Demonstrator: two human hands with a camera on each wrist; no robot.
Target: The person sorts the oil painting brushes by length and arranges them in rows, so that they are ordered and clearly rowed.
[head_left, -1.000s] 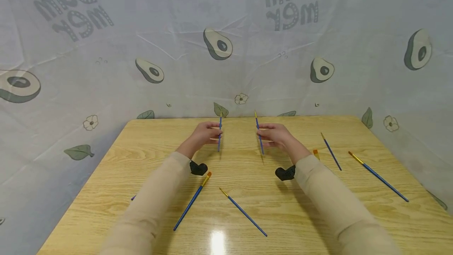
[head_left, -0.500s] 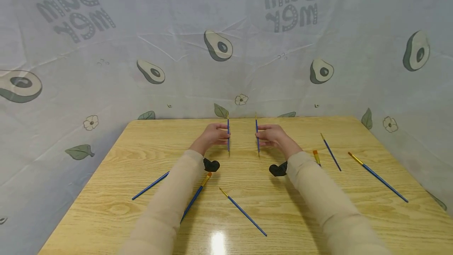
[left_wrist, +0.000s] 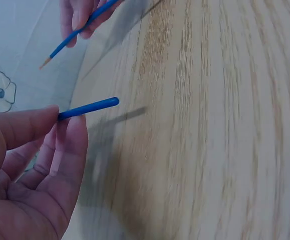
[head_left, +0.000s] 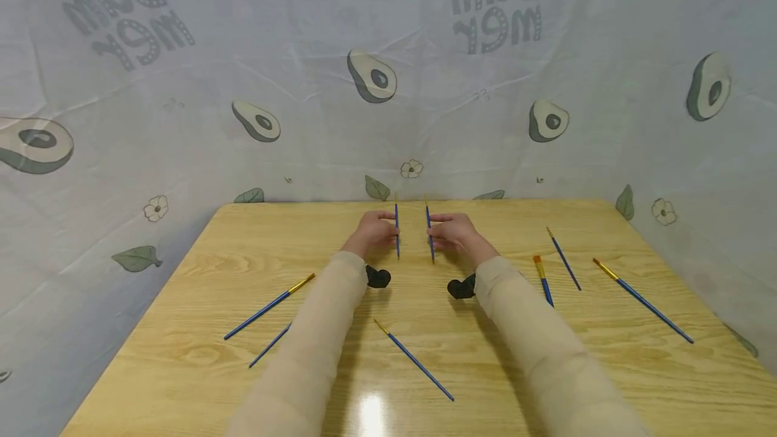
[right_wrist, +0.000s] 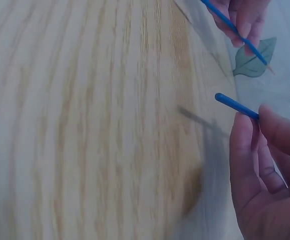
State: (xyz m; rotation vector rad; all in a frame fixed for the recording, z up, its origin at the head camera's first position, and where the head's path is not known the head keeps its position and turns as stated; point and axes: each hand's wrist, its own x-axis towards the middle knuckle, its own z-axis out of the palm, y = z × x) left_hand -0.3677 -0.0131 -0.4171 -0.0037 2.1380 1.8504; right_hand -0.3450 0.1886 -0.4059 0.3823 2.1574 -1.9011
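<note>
Near the far edge of the table, my left hand [head_left: 375, 230] pinches a thin blue paintbrush [head_left: 397, 221] between thumb and fingers. Opposite it, my right hand [head_left: 454, 230] pinches a second thin blue paintbrush [head_left: 429, 224]. Both brushes point away from me, gold ends farthest, side by side with a small gap between them. In the left wrist view the blue handle end [left_wrist: 92, 108] sticks out past the thumb, held above the table with its shadow below. The right wrist view shows the other handle end [right_wrist: 235, 105] likewise raised off the wood.
Several paintbrushes lie on the wooden table [head_left: 200, 383]: a flat one [head_left: 267, 307] at left, a thin one [head_left: 413, 357] in front, a wide-tipped one [head_left: 543, 282] and a long one [head_left: 643, 301] at right. A patterned cloth [head_left: 328, 127] hangs behind the table.
Both hands have come toward each other, narrowing the gap between the two held brushes. The left forearm has shifted right, uncovering brushes on the left and covering the wide brush near the middle.
</note>
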